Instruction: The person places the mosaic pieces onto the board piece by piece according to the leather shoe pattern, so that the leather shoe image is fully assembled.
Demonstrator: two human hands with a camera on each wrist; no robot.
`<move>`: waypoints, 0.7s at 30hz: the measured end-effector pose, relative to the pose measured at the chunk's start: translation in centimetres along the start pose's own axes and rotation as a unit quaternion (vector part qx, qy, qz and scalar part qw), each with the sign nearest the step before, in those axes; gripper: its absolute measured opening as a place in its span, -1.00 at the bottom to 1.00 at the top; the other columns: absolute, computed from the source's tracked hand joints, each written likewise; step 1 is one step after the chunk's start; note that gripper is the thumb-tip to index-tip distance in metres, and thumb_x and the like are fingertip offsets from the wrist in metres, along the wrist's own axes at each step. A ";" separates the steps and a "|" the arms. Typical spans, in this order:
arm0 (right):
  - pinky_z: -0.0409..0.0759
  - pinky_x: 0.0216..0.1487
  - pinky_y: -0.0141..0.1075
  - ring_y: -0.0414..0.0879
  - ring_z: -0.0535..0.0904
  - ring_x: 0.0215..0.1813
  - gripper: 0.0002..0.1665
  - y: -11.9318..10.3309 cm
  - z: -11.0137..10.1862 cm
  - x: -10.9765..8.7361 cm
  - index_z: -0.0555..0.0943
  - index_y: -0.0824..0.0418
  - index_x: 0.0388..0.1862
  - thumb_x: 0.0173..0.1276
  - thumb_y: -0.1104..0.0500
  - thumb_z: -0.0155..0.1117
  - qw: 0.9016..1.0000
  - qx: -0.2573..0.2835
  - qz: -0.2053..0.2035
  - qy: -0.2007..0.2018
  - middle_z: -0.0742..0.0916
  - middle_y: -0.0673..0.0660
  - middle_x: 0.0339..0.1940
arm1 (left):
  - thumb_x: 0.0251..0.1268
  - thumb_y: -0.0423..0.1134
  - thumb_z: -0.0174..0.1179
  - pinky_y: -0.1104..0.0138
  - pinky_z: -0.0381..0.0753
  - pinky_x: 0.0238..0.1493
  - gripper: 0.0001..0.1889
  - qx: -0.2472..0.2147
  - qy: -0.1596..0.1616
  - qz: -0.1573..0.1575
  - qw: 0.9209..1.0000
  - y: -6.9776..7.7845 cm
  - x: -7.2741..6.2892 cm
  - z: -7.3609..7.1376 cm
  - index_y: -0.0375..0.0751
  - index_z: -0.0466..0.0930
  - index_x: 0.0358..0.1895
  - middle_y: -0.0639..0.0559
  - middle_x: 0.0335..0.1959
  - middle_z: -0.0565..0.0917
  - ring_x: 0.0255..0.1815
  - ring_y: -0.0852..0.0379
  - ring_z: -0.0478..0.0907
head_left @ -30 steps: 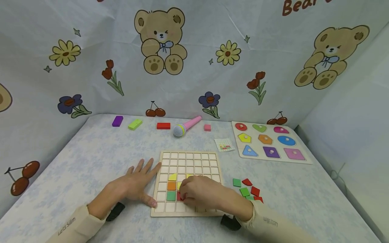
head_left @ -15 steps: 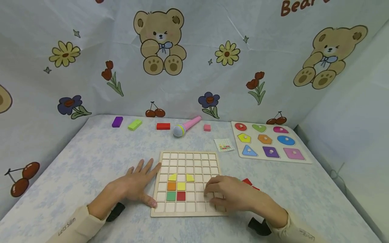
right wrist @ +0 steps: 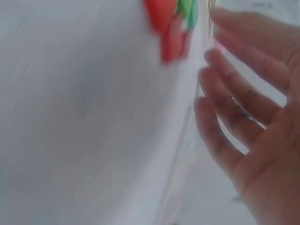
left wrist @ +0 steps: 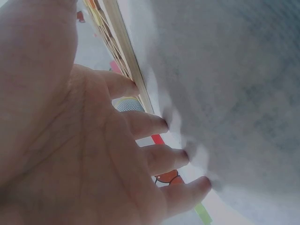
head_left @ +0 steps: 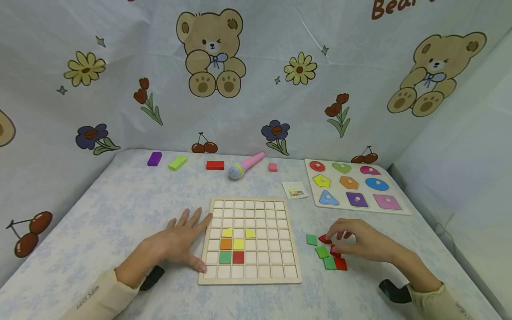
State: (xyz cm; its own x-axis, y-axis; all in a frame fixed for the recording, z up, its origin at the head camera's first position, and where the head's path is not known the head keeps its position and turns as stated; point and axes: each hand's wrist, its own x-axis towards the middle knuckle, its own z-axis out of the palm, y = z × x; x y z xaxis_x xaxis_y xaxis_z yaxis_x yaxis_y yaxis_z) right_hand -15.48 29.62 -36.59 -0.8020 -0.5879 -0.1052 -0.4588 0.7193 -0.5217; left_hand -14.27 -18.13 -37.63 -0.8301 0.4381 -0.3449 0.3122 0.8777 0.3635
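Note:
A wooden grid board (head_left: 297,262) lies on the table with several coloured tiles in its cells, among them a green tile (head_left: 225,257) and a red square tile (head_left: 238,257). Against its left edge rests my left hand (head_left: 179,243), fingers spread, thumb and index finger touching the frame. To the right of the board my right hand (head_left: 362,240) hovers over a loose pile, its thumb and index finger apart. A green tile (head_left: 311,239), a red curved-edge tile (head_left: 324,239) and a red tile (head_left: 341,264) lie there. The fingers partly cover another red tile.
A small pattern card (head_left: 295,190) lies behind the board. At the back right is a shape puzzle (head_left: 402,212) with knobbed pieces. A pink toy microphone (head_left: 246,166) and several blocks, such as a purple block (head_left: 154,159), line the back edge before a bear-print cloth.
From the board, my right hand has moved right to the loose tiles and its fingers have parted. The red square tile in the grid is now uncovered. My left hand stays put.

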 end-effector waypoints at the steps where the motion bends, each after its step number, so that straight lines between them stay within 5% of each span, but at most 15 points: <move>1: 0.64 -0.09 -0.33 -0.21 0.59 -0.14 -0.74 0.5 -0.1 -0.2 0.69 -0.03 -0.05 0.30 0.01 0.45 1.000 0.012 0.006 -0.006 0.72 -0.12 -0.10 | -0.25 0.43 0.44 -0.44 -0.18 0.42 0.41 -0.001 0.000 0.000 1.000 0.0 0.0 0.0 -0.16 -0.15 0.64 -0.34 0.64 -0.20 0.61 -0.47 -0.35; 8: 0.61 -0.05 -0.37 -0.19 0.57 -0.15 -0.68 1.9 0.0 -1.0 0.70 -0.03 -0.01 0.27 -0.01 0.47 0.998 0.050 0.027 -0.030 0.72 -0.14 -0.11 | -0.22 0.40 0.45 -0.44 -0.18 0.42 0.40 -0.004 0.001 0.003 1.000 0.0 -0.2 -0.1 -0.17 -0.16 0.64 -0.36 0.64 -0.20 0.60 -0.49 -0.32; 14: 0.63 -0.11 -0.36 -0.24 0.54 -0.18 -0.68 1.2 0.4 -0.5 0.70 0.04 -0.01 0.28 0.02 0.47 1.000 0.005 0.026 -0.013 0.71 -0.17 -0.16 | -0.22 0.39 0.46 -0.47 -0.18 0.39 0.40 -0.003 0.006 0.011 1.000 0.0 -0.2 -0.2 -0.19 -0.16 0.64 -0.39 0.63 -0.20 0.59 -0.53 -0.32; 21: 0.63 -0.18 -0.39 -0.22 0.54 -0.18 -0.69 -0.2 1.0 0.2 0.71 0.04 -0.06 0.20 0.13 0.50 0.994 -0.078 0.073 -0.004 0.70 -0.20 -0.23 | -0.23 0.38 0.48 -0.46 -0.19 0.40 0.40 -0.007 0.003 0.009 1.000 0.2 -0.2 -0.1 -0.20 -0.15 0.64 -0.39 0.63 -0.20 0.59 -0.52 -0.32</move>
State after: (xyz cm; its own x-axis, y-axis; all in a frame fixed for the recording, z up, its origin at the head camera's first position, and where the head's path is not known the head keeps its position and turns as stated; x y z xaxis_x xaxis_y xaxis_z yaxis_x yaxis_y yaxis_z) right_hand -15.16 29.03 -37.34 -0.8615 -0.4757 -0.1775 -0.3919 0.8452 -0.3634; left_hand -14.12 -18.06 -37.41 -0.8271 0.4522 -0.3338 0.3205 0.8673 0.3808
